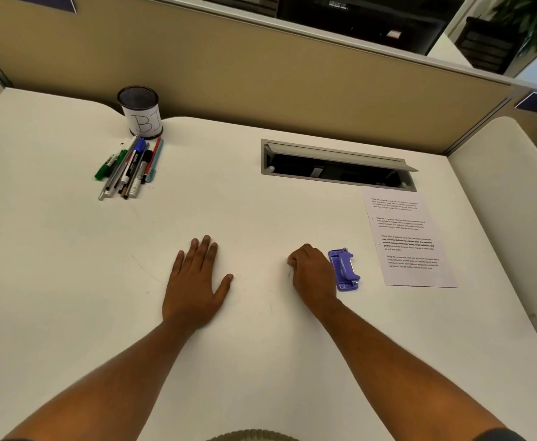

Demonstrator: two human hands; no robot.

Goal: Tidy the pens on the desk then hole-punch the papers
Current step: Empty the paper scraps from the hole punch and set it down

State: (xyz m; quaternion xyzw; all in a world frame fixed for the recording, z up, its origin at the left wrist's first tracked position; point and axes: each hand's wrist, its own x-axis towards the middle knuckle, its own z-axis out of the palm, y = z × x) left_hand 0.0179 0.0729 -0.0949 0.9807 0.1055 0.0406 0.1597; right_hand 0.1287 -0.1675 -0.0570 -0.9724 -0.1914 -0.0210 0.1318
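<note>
Both hands rest on the pale cream surface near the person, and neither holds anything. The left hand lies flat, palm down, its fingers spread slightly apart, a resting pose rather than a reach. The right hand is curled into a loose fist with the fingers folded together under the palm; nothing shows inside it.

Just beside that fist, at its 3 o'clock, sits the small purple plastic hole punch, handle up, near enough to be taken up without stretching. Further toward 3 o'clock lies the white printed sheet of paper, flat and apart from the punch.

The loose bundle of pens and markers, green, blue, black and red among them, lies at 11 o'clock from the left hand, well apart from it. Just behind the bundle stands the black mesh pen cup with a white paper label, upright and apparently empty, the likely home for them. The tidying step looks not yet begun, so the pens probably come first.
</note>
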